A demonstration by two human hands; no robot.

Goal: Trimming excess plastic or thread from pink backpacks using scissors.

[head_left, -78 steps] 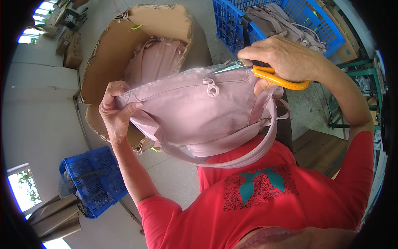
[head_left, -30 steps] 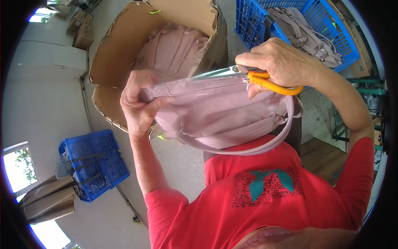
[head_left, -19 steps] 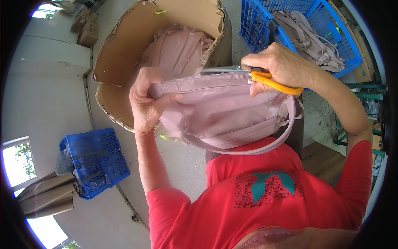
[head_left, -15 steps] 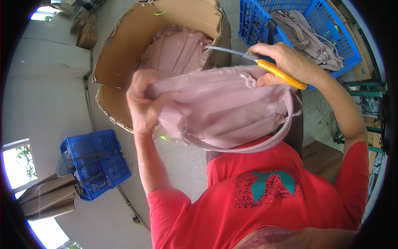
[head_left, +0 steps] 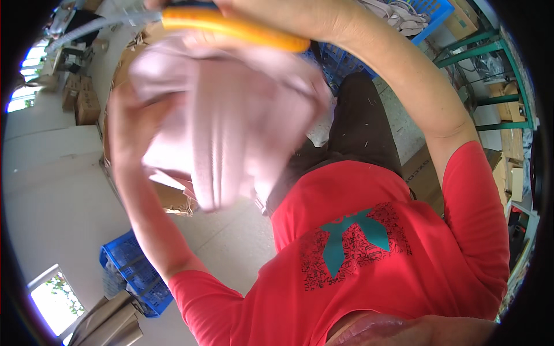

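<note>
A pale pink fabric bag is held up in front of me, smeared by motion, with a seamed band running down its middle. At its left side my left hand is closed on the fabric, its fingers blurred. My right hand is at the top edge of the view, partly cut off, over the bag's upper part. In it is a pair of scissors with an orange handle, the long metal blades pointing left. Whether the right fingers also pinch the bag, I cannot tell.
A large cardboard box stands behind the bag, mostly hidden. One blue crate with strapped items is at upper right, another blue crate at lower left. A green metal rack runs along the right. Small cartons stand at far left.
The bag has come up closer and to the left, and has been turned. Both hands moved up and left with it, the scissors still in the right hand.
</note>
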